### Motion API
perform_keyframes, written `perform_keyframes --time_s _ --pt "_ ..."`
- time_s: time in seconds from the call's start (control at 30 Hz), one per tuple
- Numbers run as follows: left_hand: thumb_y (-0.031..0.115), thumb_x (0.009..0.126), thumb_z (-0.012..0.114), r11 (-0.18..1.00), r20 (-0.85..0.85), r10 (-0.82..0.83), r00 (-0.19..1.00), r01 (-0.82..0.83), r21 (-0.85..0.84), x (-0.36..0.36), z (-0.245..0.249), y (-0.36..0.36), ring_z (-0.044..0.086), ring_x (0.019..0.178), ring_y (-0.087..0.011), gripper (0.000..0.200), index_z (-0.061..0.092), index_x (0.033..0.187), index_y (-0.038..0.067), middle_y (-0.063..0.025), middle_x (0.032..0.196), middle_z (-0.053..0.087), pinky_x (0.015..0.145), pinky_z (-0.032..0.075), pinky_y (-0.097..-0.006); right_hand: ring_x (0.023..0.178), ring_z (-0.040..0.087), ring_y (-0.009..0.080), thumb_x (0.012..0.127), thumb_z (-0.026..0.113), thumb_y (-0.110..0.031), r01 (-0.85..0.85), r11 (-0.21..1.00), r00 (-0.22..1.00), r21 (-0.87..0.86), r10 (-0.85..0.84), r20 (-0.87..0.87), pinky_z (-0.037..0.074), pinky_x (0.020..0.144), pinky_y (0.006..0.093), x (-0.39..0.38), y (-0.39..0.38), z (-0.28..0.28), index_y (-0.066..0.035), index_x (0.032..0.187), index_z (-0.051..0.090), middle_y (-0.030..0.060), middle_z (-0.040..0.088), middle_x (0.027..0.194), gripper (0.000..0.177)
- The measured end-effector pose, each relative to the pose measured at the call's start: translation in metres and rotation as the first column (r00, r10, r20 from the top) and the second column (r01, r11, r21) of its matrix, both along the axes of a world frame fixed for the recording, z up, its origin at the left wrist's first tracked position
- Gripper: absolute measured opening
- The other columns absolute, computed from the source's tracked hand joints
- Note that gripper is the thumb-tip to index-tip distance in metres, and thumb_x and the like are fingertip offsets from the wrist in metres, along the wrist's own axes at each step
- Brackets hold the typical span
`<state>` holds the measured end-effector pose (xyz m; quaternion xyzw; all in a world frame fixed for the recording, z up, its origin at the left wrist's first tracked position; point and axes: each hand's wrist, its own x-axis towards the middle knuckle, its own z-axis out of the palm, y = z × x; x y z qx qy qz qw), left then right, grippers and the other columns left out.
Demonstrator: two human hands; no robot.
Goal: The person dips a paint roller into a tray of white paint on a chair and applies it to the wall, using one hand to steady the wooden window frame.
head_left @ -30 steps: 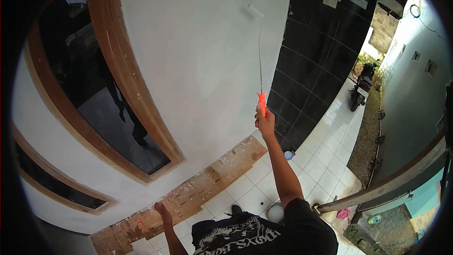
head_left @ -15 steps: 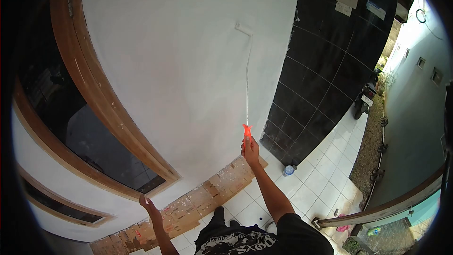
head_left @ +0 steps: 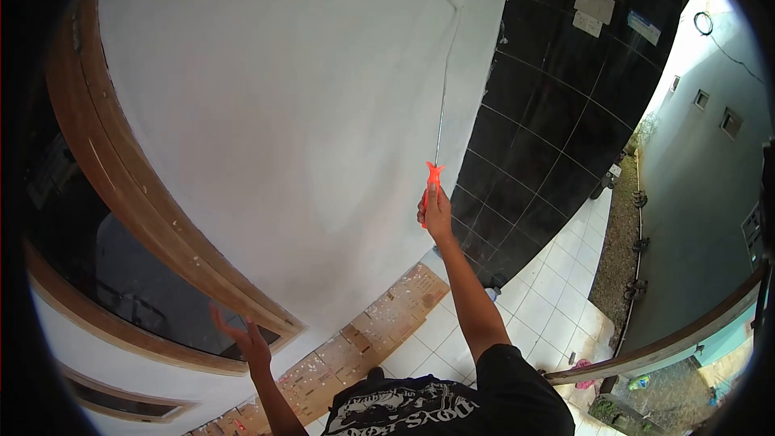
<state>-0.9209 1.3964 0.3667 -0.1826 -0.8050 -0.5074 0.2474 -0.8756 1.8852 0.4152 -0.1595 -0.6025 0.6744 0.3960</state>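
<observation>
My right hand [head_left: 437, 214] is wrapped round the orange handle of a long paint roller [head_left: 441, 121]. Its thin metal rod reaches up, and the white roller head lies against the white wall [head_left: 282, 113] near the top, close to the black tiles. Down at the lower left, my left hand [head_left: 253, 345] is held out with its fingers spread and nothing in it. It overlaps the lower corner of the wooden window frame [head_left: 173, 230] in this view.
Black tiles [head_left: 557, 113] border the wall on the right, with papers [head_left: 595, 5] stuck on them. Paint-spattered cardboard [head_left: 355, 355] covers the white tiled floor [head_left: 533, 295] along the wall's foot. A small container [head_left: 493, 291] stands by the tiles. At right runs a wooden rail [head_left: 670, 339].
My right hand has raised the roller higher up the wall and slightly right. My left hand has come away from the window frame's corner, and its fingers have spread.
</observation>
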Motion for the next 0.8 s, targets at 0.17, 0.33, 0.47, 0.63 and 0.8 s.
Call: perform_keyframes --time_s 0.17,0.33,0.47,0.63,0.8 --pt "0.043 0.101 0.047 0.998 -0.065 0.067 0.996 -0.068 -0.008 -0.028 -0.009 0.012 -0.001 0.15 -0.0323 0.084 -0.006 0.154 0.005 -0.0189 0.161 -0.007 0.12 0.004 -0.0512 0.045 0.043 0.0089 0.106 0.036 -0.042 -0.089 0.989 0.99 -0.117 0.101 0.099 0.038 0.042 0.0239 0.029 -0.089 -0.135 -0.01 0.09 0.043 0.0006 0.043 0.06 0.036" --pt "0.044 0.099 0.049 0.989 -0.121 0.149 0.981 -0.147 0.028 -0.055 -0.01 0.027 -0.007 0.15 -0.034 0.091 -0.012 0.153 0.004 -0.0212 0.16 -0.014 0.12 0.0 -0.0516 0.042 0.042 0.0084 0.104 0.038 -0.047 -0.011 0.991 0.984 -0.136 0.035 0.177 0.035 0.04 0.0237 0.05 -0.151 -0.201 -0.01 0.083 0.045 0.0 0.043 0.056 0.044" --pt "0.048 0.098 0.05 0.984 -0.088 0.177 0.98 -0.176 0.017 -0.072 -0.018 0.031 -0.009 0.149 -0.0349 0.094 -0.014 0.153 0.004 -0.0214 0.159 -0.017 0.12 0.0 -0.0527 0.038 0.041 0.0083 0.103 0.041 -0.05 0.181 0.983 0.971 -0.019 -0.176 0.164 0.034 0.037 0.024 -0.001 -0.087 -0.168 -0.01 0.072 0.045 0.0001 0.042 0.05 0.05" --pt "0.054 0.097 0.048 0.966 -0.09 0.25 0.964 -0.254 -0.045 -0.087 -0.029 0.036 -0.011 0.149 -0.0361 0.098 -0.015 0.152 0.004 -0.021 0.159 -0.02 0.119 0.001 -0.0542 0.036 0.04 0.0088 0.101 0.045 -0.053 0.156 0.961 0.983 -0.227 -0.13 0.128 0.033 0.033 0.0255 -0.04 -0.009 -0.053 -0.009 0.066 0.042 0.0 0.041 0.05 0.055" --pt "0.059 0.097 0.042 0.958 -0.111 0.248 0.962 -0.26 -0.12 -0.094 -0.03 0.035 -0.021 0.147 -0.0372 0.1 -0.022 0.15 0.003 -0.0212 0.155 -0.029 0.118 -0.002 -0.0556 0.037 0.042 0.009 0.101 0.045 -0.051 0.172 0.966 0.977 -0.193 -0.141 0.162 0.035 0.035 0.0256 -0.031 -0.024 -0.09 -0.009 0.065 0.043 -0.0003 0.041 0.05 0.055"
